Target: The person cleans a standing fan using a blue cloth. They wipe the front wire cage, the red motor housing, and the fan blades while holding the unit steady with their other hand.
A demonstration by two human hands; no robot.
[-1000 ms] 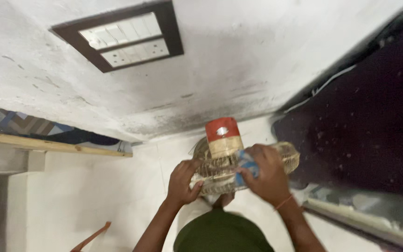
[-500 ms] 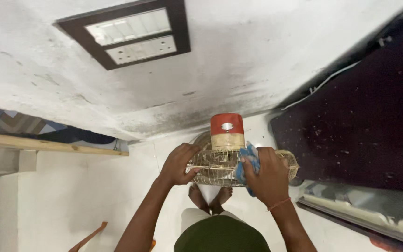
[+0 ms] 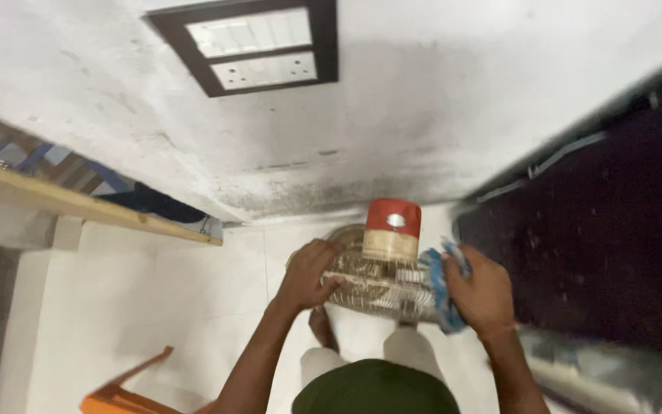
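Observation:
A small fan with a dusty wire cage and a red-and-cream motor housing stands on the white floor in front of me. My left hand grips the left side of the cage. My right hand presses a blue cloth against the cage's right side. My bare feet show under the fan.
A white wall carries a dark-framed switch panel. A dark door or panel fills the right side. A wooden shelf edge juts out at left, and an orange stool stands at lower left.
My right hand with the blue cloth has slid rightward along the cage to its right edge. The view has shifted, and the left hand has kept its grip.

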